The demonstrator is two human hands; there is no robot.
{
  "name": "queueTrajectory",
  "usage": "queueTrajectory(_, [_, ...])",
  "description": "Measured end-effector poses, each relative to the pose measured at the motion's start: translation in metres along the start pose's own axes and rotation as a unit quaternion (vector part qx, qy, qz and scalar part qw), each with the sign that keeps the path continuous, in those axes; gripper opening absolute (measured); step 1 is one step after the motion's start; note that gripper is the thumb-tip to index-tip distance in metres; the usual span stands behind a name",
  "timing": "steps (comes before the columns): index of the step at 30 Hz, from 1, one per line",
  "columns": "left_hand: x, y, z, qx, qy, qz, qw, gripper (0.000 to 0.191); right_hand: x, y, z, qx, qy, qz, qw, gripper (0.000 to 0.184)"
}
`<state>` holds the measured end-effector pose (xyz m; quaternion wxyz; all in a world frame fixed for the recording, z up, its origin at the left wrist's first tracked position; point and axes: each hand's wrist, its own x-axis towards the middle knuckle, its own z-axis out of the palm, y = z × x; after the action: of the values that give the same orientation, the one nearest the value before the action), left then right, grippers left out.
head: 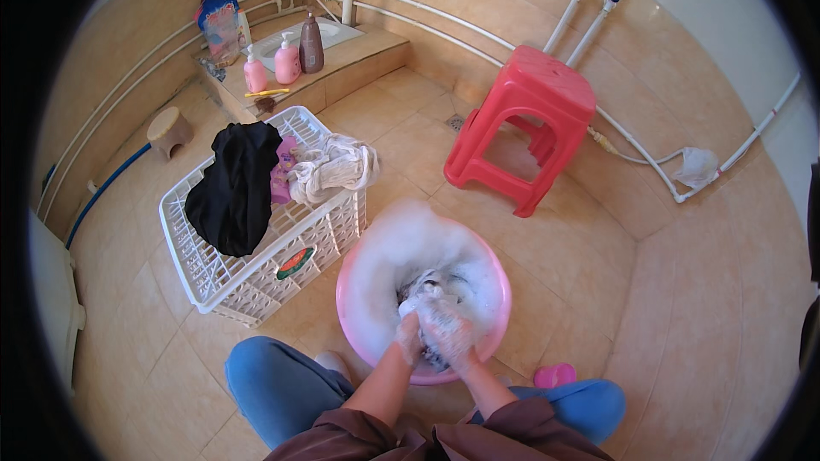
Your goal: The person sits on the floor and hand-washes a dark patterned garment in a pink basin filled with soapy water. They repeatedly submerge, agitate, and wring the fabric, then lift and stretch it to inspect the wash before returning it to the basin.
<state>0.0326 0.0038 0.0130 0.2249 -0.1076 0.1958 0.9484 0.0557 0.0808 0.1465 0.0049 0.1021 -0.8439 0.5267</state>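
A round pink plastic basin filled with white suds stands on the floor between my knees. Both hands are inside it, coated in foam, gripping a wet dark-and-white cloth that is partly hidden by suds. My left hand is at the cloth's left side, and close beside it my right hand holds the cloth from the right. Left of the basin is a white plastic basket, bottom up, with a black garment, a purple packet and a bunched off-white cloth lying on top.
A red plastic stool stands beyond the basin to the right. Pump bottles and a detergent bag stand on the tiled ledge. A small beige stool is at the left; a pink cup lies near my right knee.
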Motion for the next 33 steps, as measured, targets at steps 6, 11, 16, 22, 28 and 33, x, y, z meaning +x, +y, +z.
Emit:
queueTrajectory(6, [-0.015, 0.013, 0.101, 0.042, 0.194, 0.05, 0.979, 0.034, 0.04, 0.054, -0.034, -0.015, 0.119, 0.258, 0.959, 0.028])
queueTrajectory(11, [-0.016, 0.044, 0.081, -0.06, 0.087, 0.014, 0.994, 0.055, 0.034, 0.069, -0.062, 0.423, 0.144, 0.204, 0.871, 0.021])
queueTrajectory(16, [-0.027, 0.032, 0.071, -0.153, 0.045, -0.046, 0.986, 0.057, 0.021, 0.036, -0.053, 0.272, 0.171, 0.2, 0.926, 0.031])
queueTrajectory(22, [-0.025, 0.002, 0.069, 0.028, 0.093, 0.014, 0.995, 0.02, -0.005, 0.023, -0.012, -0.184, 0.081, 0.053, 0.978, 0.027])
queueTrajectory(28, [-0.025, 0.03, 0.076, 0.192, 0.16, -0.09, 0.964, 0.029, 0.038, 0.078, -0.069, 0.019, 0.141, 0.094, 0.985, 0.029])
queueTrajectory(33, [-0.005, 0.043, -0.011, 0.556, 0.246, -0.017, 0.794, 0.05, 0.046, 0.048, -0.1, 0.341, 0.098, 0.048, 0.934, 0.031])
